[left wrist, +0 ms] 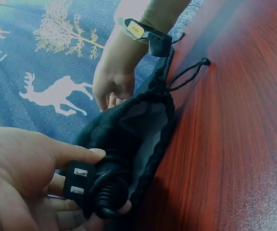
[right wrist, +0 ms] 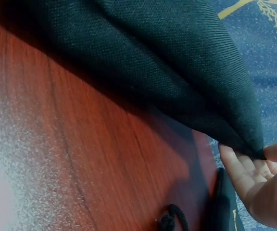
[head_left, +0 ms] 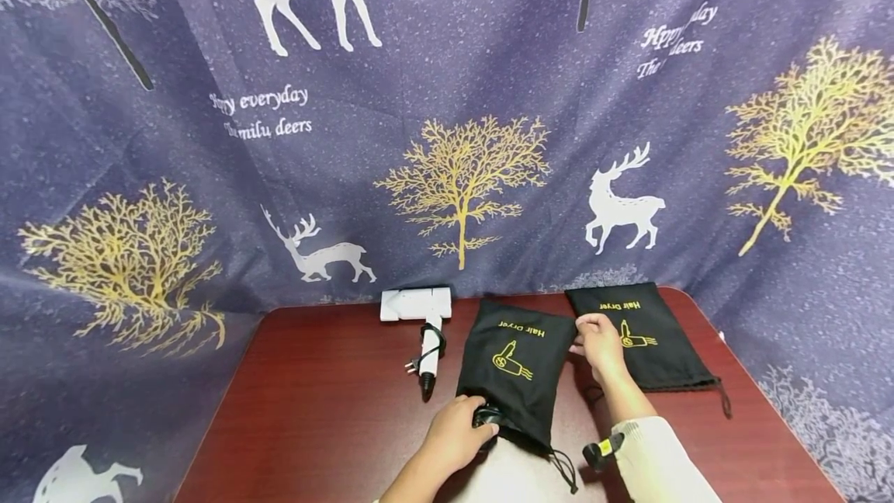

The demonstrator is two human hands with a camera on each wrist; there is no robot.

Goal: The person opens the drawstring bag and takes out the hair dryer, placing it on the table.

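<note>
A black drawstring bag, printed "Hair Dryer" in yellow, lies on the table with its mouth toward me. At that mouth my left hand grips a bundled black power cord. The left wrist view shows its two-pronged plug and a ribbed cord sleeve; whatever they join is hidden inside the bag. My right hand pinches the bag's far right corner between thumb and fingers. In the right wrist view that corner is pulled to a point.
Left of the bag lies a white hair dryer with its black cord wrapped about the handle. A second black "Hair Dryer" bag lies flat at the right. Behind the reddish-brown table hangs a patterned cloth.
</note>
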